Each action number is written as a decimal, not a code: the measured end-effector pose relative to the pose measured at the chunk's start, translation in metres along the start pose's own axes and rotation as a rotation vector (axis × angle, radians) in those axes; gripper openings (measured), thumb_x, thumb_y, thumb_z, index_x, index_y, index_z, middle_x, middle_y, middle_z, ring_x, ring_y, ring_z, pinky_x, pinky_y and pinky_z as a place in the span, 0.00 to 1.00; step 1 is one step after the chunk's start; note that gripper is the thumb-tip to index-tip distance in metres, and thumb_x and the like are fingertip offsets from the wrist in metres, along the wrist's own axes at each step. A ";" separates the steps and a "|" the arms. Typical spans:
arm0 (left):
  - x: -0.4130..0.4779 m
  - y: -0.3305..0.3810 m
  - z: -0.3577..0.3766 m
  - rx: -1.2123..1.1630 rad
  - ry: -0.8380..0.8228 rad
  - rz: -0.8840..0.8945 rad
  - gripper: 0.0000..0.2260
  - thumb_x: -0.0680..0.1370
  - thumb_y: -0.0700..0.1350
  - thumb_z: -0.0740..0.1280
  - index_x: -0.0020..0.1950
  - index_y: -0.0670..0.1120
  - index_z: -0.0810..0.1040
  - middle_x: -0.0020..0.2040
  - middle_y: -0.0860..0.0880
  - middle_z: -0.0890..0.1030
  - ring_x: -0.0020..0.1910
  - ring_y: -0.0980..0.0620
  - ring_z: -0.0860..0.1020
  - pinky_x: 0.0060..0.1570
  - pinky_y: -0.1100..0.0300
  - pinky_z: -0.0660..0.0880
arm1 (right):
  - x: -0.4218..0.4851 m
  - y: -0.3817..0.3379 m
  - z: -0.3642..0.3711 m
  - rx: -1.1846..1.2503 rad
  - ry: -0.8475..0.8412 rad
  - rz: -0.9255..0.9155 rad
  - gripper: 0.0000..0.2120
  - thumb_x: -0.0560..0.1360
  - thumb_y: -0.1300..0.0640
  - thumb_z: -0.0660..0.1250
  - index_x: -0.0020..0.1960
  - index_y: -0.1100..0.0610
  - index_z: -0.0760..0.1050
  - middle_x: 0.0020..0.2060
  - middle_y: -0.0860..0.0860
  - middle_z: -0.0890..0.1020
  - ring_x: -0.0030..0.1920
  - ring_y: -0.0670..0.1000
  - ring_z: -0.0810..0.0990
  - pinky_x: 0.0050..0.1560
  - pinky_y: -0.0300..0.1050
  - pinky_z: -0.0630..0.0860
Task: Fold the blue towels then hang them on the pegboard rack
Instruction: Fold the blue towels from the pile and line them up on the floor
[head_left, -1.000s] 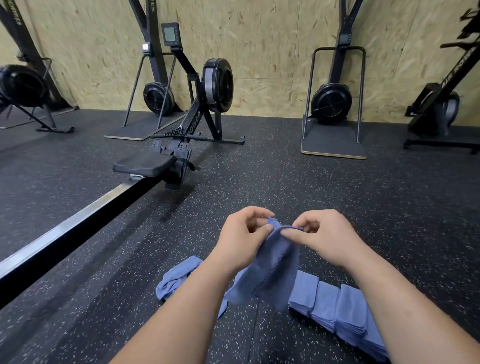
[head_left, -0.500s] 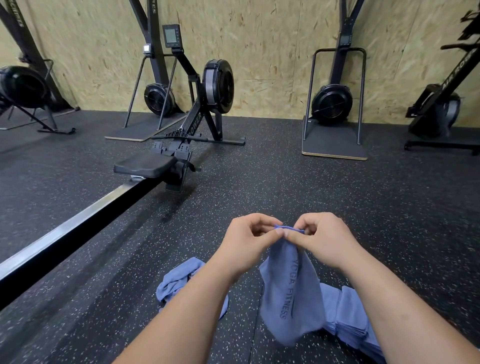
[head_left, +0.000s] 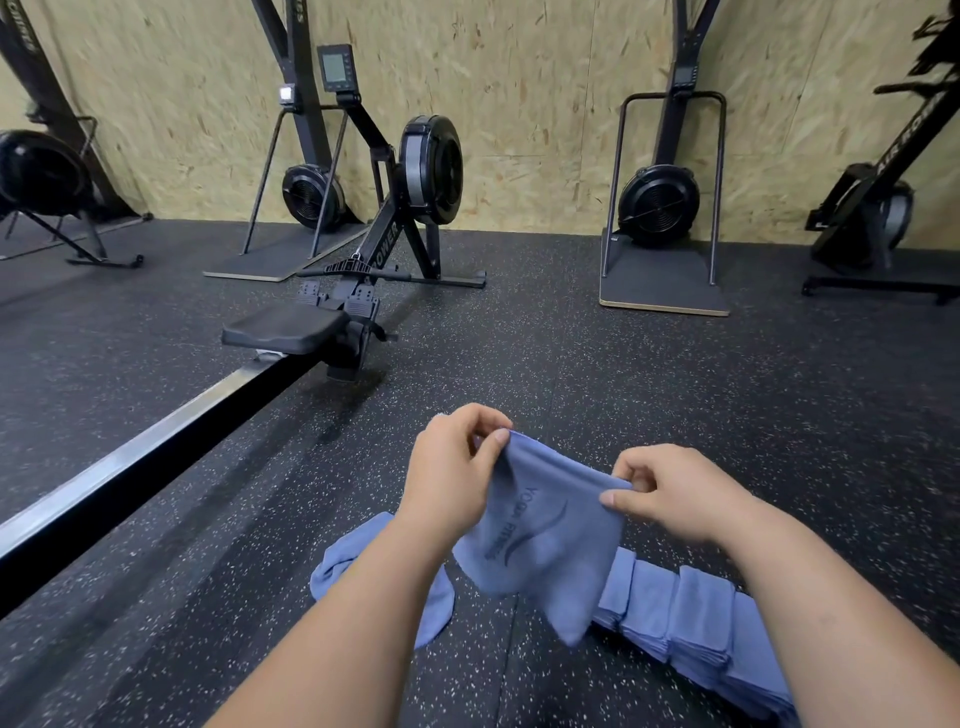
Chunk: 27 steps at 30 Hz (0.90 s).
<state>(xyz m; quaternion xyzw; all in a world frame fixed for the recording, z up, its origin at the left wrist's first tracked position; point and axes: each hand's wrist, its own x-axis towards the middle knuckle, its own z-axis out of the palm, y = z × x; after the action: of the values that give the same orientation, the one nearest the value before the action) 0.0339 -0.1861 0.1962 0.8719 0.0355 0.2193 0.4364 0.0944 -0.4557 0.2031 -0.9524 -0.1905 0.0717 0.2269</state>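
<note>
The black speckled rubber floor (head_left: 675, 395) stretches away to a black rowing machine (head_left: 415, 171) by the chipboard wall; no pegboard rack shows from here. Down by the person's right arm lies a row of folded blue towels (head_left: 691, 618), overlapping one another, and just left of it a loose, rumpled blue towel (head_left: 343, 566) rests on the floor. Held in the air above both is the blue printed towel (head_left: 545, 540). Half a second ago it hung as a narrow strip from hands almost touching; now the hands have drawn apart and its top edge is stretched out between them, the cloth opening wide with the lettering in view. The left hand (head_left: 452, 478) pinches one upper corner, a little higher, and the right hand (head_left: 670, 493) pinches the other. I'd say it is being squared up for its first fold, with hanging some way off.
</note>
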 end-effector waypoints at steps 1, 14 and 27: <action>-0.001 0.001 0.000 0.002 0.002 0.017 0.07 0.82 0.46 0.71 0.48 0.59 0.82 0.38 0.58 0.82 0.39 0.57 0.78 0.44 0.59 0.76 | 0.000 0.001 0.000 -0.019 0.010 0.004 0.13 0.75 0.41 0.76 0.42 0.48 0.79 0.34 0.46 0.81 0.34 0.45 0.76 0.39 0.46 0.74; -0.002 0.005 -0.004 -0.210 0.060 -0.076 0.08 0.84 0.42 0.68 0.50 0.55 0.81 0.37 0.53 0.86 0.37 0.52 0.86 0.47 0.50 0.83 | 0.000 -0.010 0.002 0.234 0.152 -0.201 0.19 0.69 0.50 0.82 0.36 0.52 0.72 0.30 0.42 0.79 0.31 0.44 0.71 0.35 0.41 0.70; 0.004 -0.010 -0.020 -0.161 0.276 -0.178 0.08 0.84 0.41 0.67 0.50 0.55 0.80 0.38 0.57 0.85 0.37 0.58 0.85 0.46 0.55 0.79 | -0.007 0.022 -0.018 0.167 0.181 -0.130 0.09 0.72 0.48 0.81 0.42 0.44 0.80 0.32 0.43 0.80 0.31 0.43 0.72 0.37 0.43 0.71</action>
<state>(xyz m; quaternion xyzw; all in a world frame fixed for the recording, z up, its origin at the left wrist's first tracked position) 0.0307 -0.1642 0.2009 0.7890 0.1546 0.2996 0.5137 0.0992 -0.4836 0.2095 -0.9184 -0.2240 -0.0138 0.3259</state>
